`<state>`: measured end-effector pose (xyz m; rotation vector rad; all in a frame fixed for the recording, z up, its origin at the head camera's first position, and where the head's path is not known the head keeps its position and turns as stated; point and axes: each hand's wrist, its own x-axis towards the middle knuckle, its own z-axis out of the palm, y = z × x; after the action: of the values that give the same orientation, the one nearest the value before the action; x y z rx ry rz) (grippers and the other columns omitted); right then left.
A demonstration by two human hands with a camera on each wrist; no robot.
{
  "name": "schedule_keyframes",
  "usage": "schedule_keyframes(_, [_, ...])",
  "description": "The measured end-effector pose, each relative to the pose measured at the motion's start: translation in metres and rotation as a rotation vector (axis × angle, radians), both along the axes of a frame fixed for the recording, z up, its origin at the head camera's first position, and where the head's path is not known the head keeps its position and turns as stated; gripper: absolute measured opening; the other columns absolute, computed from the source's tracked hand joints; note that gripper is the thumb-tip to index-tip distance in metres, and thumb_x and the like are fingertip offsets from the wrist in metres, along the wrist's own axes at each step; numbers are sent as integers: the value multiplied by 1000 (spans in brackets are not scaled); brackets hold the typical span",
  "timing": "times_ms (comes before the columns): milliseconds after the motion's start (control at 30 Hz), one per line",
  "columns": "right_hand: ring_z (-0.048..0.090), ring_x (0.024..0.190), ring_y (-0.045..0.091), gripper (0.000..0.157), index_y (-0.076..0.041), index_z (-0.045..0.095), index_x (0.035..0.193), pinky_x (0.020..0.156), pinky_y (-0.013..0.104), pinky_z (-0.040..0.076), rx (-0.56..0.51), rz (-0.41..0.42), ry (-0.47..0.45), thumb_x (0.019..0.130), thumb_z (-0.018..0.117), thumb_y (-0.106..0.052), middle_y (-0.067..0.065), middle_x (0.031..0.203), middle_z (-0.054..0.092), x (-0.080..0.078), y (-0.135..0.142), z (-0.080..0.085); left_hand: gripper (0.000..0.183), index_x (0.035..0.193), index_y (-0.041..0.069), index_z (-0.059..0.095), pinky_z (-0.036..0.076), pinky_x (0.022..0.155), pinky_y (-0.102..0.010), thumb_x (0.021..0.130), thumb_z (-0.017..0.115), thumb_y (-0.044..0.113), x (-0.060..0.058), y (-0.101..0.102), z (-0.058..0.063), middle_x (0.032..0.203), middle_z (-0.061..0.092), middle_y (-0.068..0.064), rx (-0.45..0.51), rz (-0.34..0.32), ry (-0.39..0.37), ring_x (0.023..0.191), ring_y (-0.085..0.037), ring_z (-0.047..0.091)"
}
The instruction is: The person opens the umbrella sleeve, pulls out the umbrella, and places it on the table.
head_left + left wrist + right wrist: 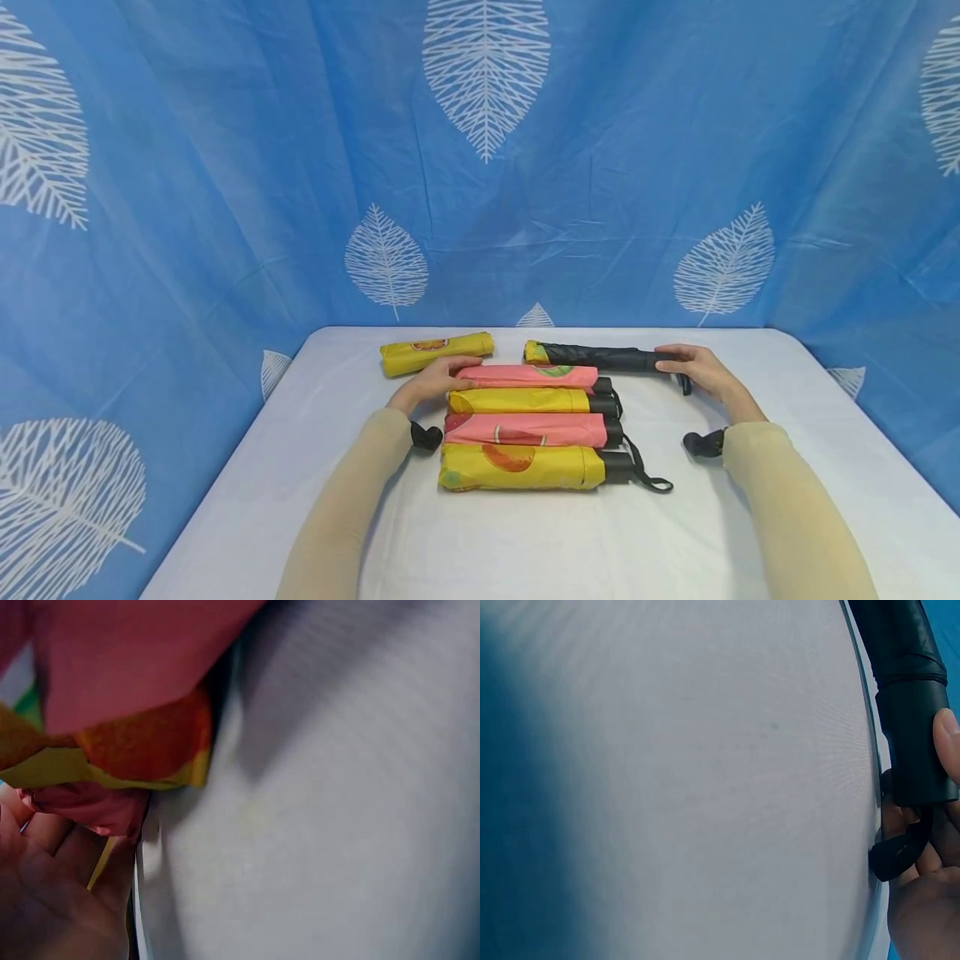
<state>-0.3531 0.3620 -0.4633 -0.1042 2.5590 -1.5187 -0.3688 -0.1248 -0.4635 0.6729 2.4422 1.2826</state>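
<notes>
Several folded umbrellas lie side by side on the white table. My left hand (437, 383) is at the left end of the farthest one in the row, a pink umbrella (525, 377), its thumb and fingers straddling that end. In the left wrist view the fingers (56, 840) lie around the pink fabric. At the back right, my right hand (708, 379) grips the handle of a black umbrella (600, 357) with a yellow patterned end. The right wrist view shows the thumb pressed along the black handle (915, 742) and a dark strap hanging below.
Nearer in the row come a yellow umbrella (525, 401), a pink umbrella (525, 431) and a yellow umbrella (517, 467) with a loose black strap (641, 467). A yellow roll (435, 353) without visible handle lies at the back left. Blue leaf-printed cloth (600, 167) surrounds the table (525, 550).
</notes>
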Motion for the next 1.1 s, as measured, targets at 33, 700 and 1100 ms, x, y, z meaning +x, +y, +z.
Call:
schedule_keyframes(33, [30,129,45,72,8,39,139,102,55,30,2,-1,4,87,69,-32,31,142,31,0,0,0,53,139,9,48,35,103,-41,90,66,21,0,1,0,138,48,-9,-2,0,5,125,-24,44])
schedule_keyframes(700, [23,133,46,74,5,32,144,104,58,24,54,-19,20,90,64,-34,30,145,29,5,5,5,47,133,8,54,45,92,-38,89,67,18,-1,7,5,123,58,-10,197,137,-30,105,-22,55])
schedule_keyframes(1100, [33,130,43,70,6,31,144,104,55,27,38,-89,85,94,60,-33,27,143,35,9,6,14,44,127,2,58,49,88,-34,88,69,21,-3,5,4,115,60,-13,261,264,-52,100,-24,56])
